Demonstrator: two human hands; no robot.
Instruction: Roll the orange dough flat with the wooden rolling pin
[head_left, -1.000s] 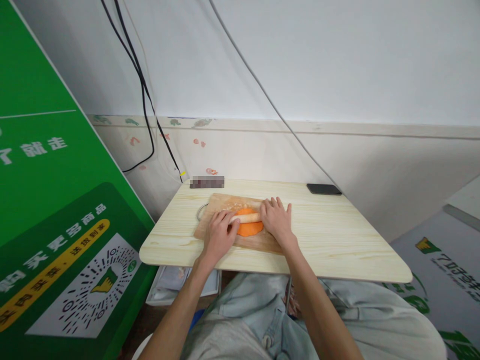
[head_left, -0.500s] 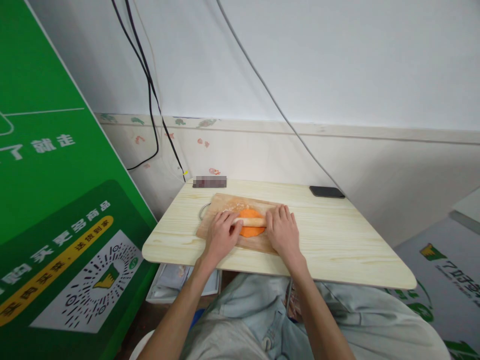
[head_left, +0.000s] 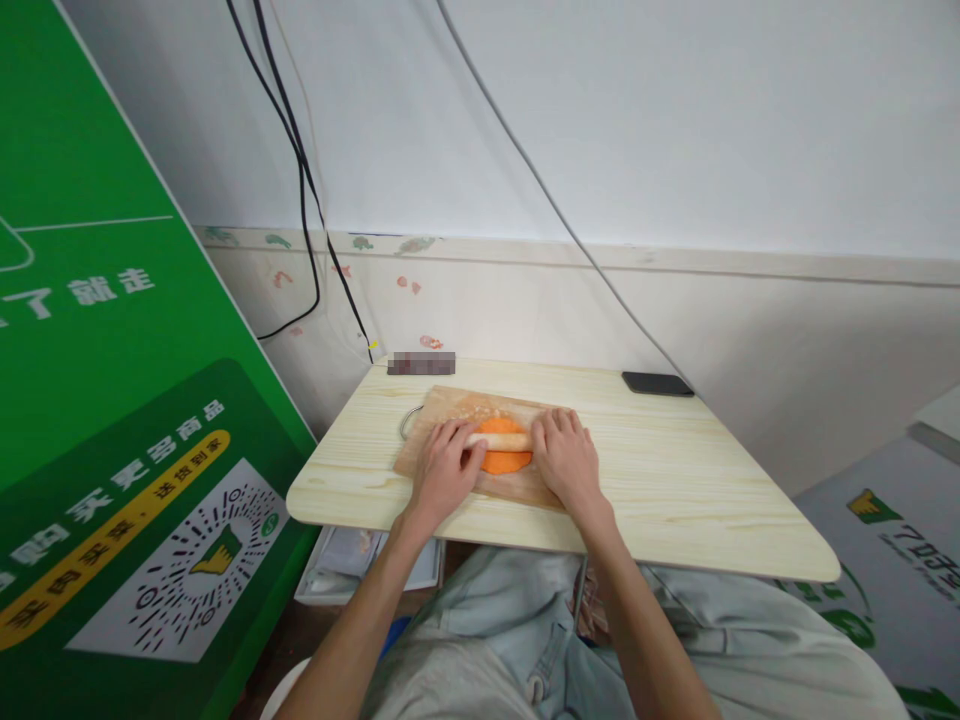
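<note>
A pale wooden rolling pin (head_left: 504, 441) lies across a flat round of orange dough (head_left: 507, 462). My left hand (head_left: 448, 464) is closed over the pin's left end, and my right hand (head_left: 566, 455) over its right end. Both ends of the pin are hidden under the fingers. Beneath the dough is a wooden cutting board (head_left: 442, 400) with a metal ring handle (head_left: 407, 421) at its left. Pale and orange smears mark the board behind the dough.
The board rests on a light wood-grain table (head_left: 675, 480). A black phone (head_left: 658, 384) lies at the back right, a blurred-out dark object (head_left: 421, 363) at the back left. A green printed panel (head_left: 135, 400) stands left; a white box (head_left: 337, 585) sits below the table.
Hands and rolling pin keep nearly the same place on the dough. The whole view has shifted very slightly.
</note>
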